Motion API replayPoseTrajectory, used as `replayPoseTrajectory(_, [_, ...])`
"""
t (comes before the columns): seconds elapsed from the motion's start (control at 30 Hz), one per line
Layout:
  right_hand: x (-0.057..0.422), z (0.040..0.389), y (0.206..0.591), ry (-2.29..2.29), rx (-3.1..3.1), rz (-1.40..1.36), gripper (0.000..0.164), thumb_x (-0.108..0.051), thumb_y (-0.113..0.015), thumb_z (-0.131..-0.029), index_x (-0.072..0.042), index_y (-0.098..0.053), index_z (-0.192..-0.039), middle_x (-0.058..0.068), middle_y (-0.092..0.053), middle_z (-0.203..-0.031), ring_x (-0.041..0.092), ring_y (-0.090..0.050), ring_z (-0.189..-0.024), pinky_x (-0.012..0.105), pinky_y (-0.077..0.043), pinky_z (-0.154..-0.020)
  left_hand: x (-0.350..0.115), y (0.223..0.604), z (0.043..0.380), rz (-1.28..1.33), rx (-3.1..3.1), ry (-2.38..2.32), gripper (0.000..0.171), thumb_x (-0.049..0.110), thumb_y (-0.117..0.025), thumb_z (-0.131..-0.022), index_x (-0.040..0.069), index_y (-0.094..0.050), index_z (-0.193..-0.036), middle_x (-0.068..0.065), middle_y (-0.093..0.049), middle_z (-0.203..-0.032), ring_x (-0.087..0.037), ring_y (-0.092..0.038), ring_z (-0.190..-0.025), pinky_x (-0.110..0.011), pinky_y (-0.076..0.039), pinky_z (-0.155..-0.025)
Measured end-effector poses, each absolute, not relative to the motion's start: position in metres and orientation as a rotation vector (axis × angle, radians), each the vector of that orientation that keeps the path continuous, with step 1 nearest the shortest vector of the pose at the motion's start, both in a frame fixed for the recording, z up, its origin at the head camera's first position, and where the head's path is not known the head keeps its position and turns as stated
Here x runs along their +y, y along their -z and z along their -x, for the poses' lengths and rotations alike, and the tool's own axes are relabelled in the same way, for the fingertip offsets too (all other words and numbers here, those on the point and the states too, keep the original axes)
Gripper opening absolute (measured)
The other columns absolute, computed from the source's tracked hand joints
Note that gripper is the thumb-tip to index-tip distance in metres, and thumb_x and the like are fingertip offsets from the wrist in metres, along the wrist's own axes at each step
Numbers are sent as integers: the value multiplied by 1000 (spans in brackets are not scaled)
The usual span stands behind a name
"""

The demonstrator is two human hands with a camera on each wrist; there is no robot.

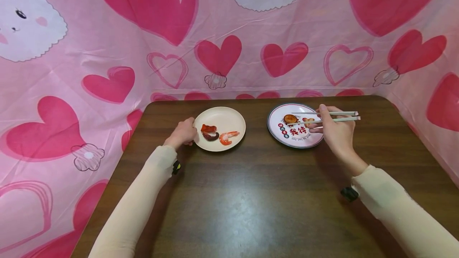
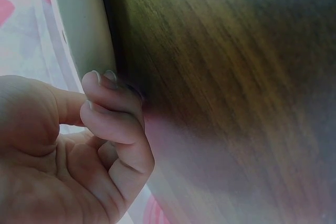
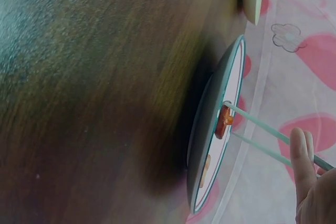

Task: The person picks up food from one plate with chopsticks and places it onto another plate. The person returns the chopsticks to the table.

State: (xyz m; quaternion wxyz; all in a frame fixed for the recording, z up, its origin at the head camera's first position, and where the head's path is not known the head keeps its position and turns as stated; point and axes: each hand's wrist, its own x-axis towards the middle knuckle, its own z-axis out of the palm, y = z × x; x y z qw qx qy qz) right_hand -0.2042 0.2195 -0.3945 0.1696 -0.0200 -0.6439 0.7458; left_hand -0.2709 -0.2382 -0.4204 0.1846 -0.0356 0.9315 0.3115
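My left hand [image 1: 183, 132] grips the left rim of a round cream plate [image 1: 231, 119], with curled fingers at the plate's edge [image 2: 86, 24] in the left wrist view. On that plate lie a peeled shrimp [image 1: 226, 138], a dark curled octopus tentacle [image 1: 210, 136] and a glossy red-brown piece [image 1: 208, 128]. My right hand [image 1: 335, 134] holds pale green chopsticks [image 1: 348, 119] over a white printed plate [image 1: 277, 116]. Their tips stand spread on either side of a round brown mushroom-like piece [image 1: 291, 120]. A smaller orange-and-cream piece [image 1: 308, 121] lies right of it, partly behind a chopstick.
Both plates stand side by side near the far edge of a dark wooden table [image 1: 236, 194]. Behind it and along its sides hangs a pink cloth [image 1: 247, 27] with hearts. A dark wrist device [image 1: 349, 194] sits under the right sleeve.
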Motion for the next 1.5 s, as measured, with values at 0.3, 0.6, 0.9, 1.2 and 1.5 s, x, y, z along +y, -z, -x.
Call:
replayPoseTrajectory(0.3, [217, 207, 398, -2081, -1872, 117, 27, -27, -70, -103, 1, -69, -104, 8, -74, -79, 21, -75, -61, 36, -58, -55, -237, 419, 269, 77, 2641, -869, 33, 5, -51, -100, -1, -47, -133, -24, -60, -102, -24, -58, -59, -31, -53, -52])
replayPoseTrajectory(0.6, [218, 207, 399, -2086, -1851, 120, 24, -24, -70, -103, 1, -69, -102, 7, -75, -83, 21, -76, -62, 33, -58, -55, -235, 417, 270, 86, 2638, -858, 31, 6, -47, -103, -1, -47, -133, -24, -61, -101, -23, -59, -58, -31, -52, -51])
replayPoseTrajectory(0.9, [220, 206, 401, -2049, -1891, 101, 37, -24, -68, -104, 13, -66, -112, 8, -74, -78, 21, -75, -60, 35, -59, -56, -236, 418, 272, 66, 2661, -844, 36, 9, -41, -106, -2, -47, -140, -25, -62, -102, -22, -61, -56, -31, -52, -49])
replayPoseTrajectory(1.2, [220, 210, 401, -2038, -1897, 113, 31, -27, -71, -102, 4, -70, -104, 8, -75, -77, 21, -75, -61, 35, -59, -56, -236, 417, 270, 77, 2655, -835, 37, 9, -42, -106, -2, -45, -141, -25, -62, -103, -22, -60, -57, -31, -52, -50])
replayPoseTrajectory(1.5, [220, 217, 401, -2005, -1926, 147, 33, -28, -69, -103, 4, -70, -100, 7, -75, -74, 21, -76, -62, 34, -60, -60, -237, 419, 271, 75, 2643, -847, 36, 9, -44, -106, -1, -45, -140, -25, -61, -107, -23, -60, -59, -31, -53, -51])
